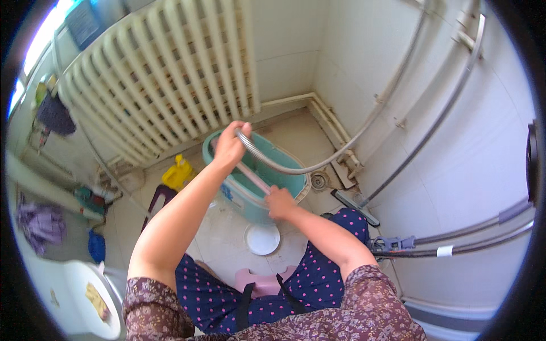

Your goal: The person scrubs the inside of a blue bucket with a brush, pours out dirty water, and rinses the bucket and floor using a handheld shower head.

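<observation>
A teal plastic bucket (245, 200) with a pale rim section stands tilted on the tiled floor before me. My left hand (230, 145) is over its far left side, closed around the end of a ribbed metal shower hose (273, 167). Whatever is fixed to that end is mostly hidden by the hand. My right hand (281, 203) is at the bucket's near right side, its fingers around a pale pinkish rod (254, 178). The rod slants across the bucket's opening towards my left hand; its far end is blurred. A white round dish (262, 239) lies on the floor beside the bucket.
A pink plastic stool (264, 282) is between my legs. Left of the bucket are a yellow bottle (177, 174) and a dark purple frame (160, 200). A floor drain (319, 181) and a squeegee (356, 207) lie to the right. Behind stands a radiator (170, 76).
</observation>
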A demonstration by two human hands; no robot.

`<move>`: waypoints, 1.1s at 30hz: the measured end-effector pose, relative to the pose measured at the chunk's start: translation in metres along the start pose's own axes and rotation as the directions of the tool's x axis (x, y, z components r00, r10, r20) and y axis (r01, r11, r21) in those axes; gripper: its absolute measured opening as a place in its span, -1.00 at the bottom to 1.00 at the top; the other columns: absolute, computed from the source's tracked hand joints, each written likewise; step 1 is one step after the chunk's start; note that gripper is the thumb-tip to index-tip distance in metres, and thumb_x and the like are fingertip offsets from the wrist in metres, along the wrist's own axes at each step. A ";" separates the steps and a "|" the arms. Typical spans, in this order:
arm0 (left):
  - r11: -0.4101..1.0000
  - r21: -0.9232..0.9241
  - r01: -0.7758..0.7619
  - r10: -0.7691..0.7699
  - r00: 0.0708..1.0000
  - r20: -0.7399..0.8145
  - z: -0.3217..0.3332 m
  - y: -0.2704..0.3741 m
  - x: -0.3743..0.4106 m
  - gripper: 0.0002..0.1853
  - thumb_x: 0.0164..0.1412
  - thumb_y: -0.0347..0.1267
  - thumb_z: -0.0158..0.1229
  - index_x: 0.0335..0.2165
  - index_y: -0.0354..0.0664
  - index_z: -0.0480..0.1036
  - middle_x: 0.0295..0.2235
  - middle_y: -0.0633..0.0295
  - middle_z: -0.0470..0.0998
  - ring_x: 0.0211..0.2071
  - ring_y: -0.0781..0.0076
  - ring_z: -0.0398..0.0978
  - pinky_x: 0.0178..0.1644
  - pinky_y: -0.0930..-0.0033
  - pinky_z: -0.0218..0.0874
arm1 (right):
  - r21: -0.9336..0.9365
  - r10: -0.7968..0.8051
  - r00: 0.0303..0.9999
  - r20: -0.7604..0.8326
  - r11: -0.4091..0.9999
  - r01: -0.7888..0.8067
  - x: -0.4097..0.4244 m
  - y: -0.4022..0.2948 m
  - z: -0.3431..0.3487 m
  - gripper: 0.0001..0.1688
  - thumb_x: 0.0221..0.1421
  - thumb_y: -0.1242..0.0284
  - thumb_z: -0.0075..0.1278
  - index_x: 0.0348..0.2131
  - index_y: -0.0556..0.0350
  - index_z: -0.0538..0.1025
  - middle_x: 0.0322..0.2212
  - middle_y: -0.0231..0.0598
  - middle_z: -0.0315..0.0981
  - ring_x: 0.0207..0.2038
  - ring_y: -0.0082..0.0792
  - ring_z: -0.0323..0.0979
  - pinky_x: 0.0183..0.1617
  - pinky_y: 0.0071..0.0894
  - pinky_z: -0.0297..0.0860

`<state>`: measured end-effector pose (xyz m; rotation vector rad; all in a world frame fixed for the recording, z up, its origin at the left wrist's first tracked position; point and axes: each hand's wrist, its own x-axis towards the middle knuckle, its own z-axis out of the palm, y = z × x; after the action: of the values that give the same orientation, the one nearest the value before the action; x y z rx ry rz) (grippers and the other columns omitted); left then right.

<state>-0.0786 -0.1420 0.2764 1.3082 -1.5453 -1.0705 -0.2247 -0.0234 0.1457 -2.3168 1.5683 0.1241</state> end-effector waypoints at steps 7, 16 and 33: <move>0.996 0.075 -0.041 0.054 0.983 -0.173 0.013 -0.002 -0.026 -0.64 0.12 -0.13 0.02 -0.31 -0.22 0.39 -0.38 0.05 0.48 -0.27 0.24 0.42 -0.18 0.29 0.21 | 0.195 -0.045 0.998 -0.050 0.979 0.054 -0.004 -0.025 -0.037 -0.60 -0.37 0.34 0.19 -0.41 0.10 0.46 -0.24 0.04 0.24 -0.25 0.01 0.33 -0.18 -0.10 0.32; 0.998 -0.003 0.055 -0.055 0.990 -0.127 0.014 -0.019 -0.060 -0.67 0.13 -0.12 -0.01 -0.33 -0.18 0.36 -0.47 -0.01 0.47 -0.37 0.00 0.43 -0.29 0.14 0.21 | 0.066 -0.167 0.986 -0.027 0.984 0.168 -0.028 -0.055 -0.039 -0.57 -0.42 0.39 0.26 -0.43 0.12 0.45 -0.27 0.01 0.21 -0.20 0.07 0.26 -0.16 -0.12 0.28; 0.993 -0.023 0.116 -0.118 0.965 -0.234 -0.037 -0.044 -0.068 -0.65 0.15 -0.14 0.00 -0.30 -0.23 0.38 -0.48 0.10 0.46 -0.40 0.33 0.39 -0.27 0.33 0.20 | 0.056 -0.684 0.637 -0.354 0.665 0.745 0.043 -0.109 0.026 -0.61 -0.15 0.59 -0.21 -0.22 0.16 0.40 -0.18 -0.13 0.31 -0.12 -0.16 0.27 -0.13 -0.17 0.13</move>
<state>-0.0227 -0.0823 0.2406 1.4784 -1.2996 -0.9543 -0.1053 -0.0172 0.1351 -2.6836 0.5772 -0.5915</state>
